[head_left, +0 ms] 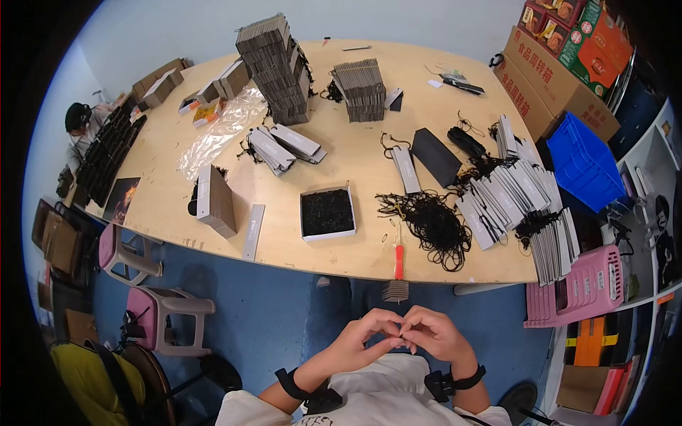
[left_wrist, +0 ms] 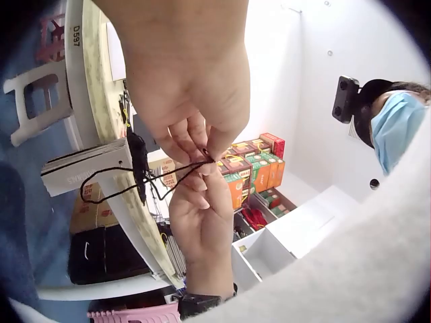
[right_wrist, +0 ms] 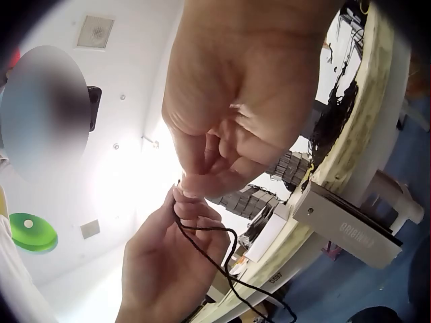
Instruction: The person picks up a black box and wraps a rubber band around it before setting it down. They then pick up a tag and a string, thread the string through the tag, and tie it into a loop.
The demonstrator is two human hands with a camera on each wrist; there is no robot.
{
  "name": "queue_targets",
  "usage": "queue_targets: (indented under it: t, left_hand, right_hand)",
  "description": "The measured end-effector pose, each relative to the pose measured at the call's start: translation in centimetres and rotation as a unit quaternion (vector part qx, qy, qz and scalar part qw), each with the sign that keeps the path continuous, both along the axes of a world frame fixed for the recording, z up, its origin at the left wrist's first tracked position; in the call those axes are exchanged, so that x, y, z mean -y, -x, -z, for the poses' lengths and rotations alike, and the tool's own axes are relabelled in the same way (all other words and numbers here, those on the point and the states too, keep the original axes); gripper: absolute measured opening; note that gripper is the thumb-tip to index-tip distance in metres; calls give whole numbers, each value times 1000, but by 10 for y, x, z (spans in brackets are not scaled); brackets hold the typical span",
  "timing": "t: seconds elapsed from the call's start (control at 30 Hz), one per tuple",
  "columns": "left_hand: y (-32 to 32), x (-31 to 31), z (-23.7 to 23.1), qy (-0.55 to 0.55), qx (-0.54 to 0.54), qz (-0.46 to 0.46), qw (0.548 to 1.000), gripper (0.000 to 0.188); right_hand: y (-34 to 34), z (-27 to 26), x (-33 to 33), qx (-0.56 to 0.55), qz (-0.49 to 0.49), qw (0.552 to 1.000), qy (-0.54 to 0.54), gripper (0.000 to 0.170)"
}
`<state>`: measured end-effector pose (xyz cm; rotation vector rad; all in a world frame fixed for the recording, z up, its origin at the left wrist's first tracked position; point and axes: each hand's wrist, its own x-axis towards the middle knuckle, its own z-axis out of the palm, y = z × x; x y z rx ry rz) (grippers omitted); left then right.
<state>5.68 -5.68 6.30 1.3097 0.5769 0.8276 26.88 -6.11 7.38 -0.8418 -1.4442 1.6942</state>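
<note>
In front of the person's chest, the left hand [head_left: 366, 337] and right hand [head_left: 435, 334] meet at the fingertips. Between them is a thin black cord [left_wrist: 108, 199], pinched by the fingers and thumbs of both hands. In the right wrist view the cord [right_wrist: 232, 277] hangs from the fingertips in a long loose loop. The point where the fingers meet hides the cord's ends. Close by, at the table's front edge, a stack of grey tags [right_wrist: 347, 229] juts outward, with printed lettering on its face.
On the table [head_left: 284, 213] lie a heap of black cords [head_left: 433, 227], a red-handled screwdriver [head_left: 399, 261], a white box of black bits [head_left: 327, 213] and fanned corded tags [head_left: 508, 192]. Tall tag stacks [head_left: 273, 67] stand behind. A blue crate [head_left: 586, 163] is at right. Another person [head_left: 78, 121] sits far left.
</note>
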Motion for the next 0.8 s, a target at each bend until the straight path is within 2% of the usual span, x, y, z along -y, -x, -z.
queue_targets:
  t: [0.1,0.4,0.8]
  left_hand:
    - [1,-1,-1,-1,-10,-1,1000,36]
    - [1,-4,-2,-4,-19,7,1000,37]
    - [-1,-5,-1,34,14,12,999,37]
  right_hand:
    - [1,-1,-1,-14,2,1000,2,8]
    - [4,-2,-2,37,0,999,-29,2]
    - [2,2,-2,46,12,998,-41,3]
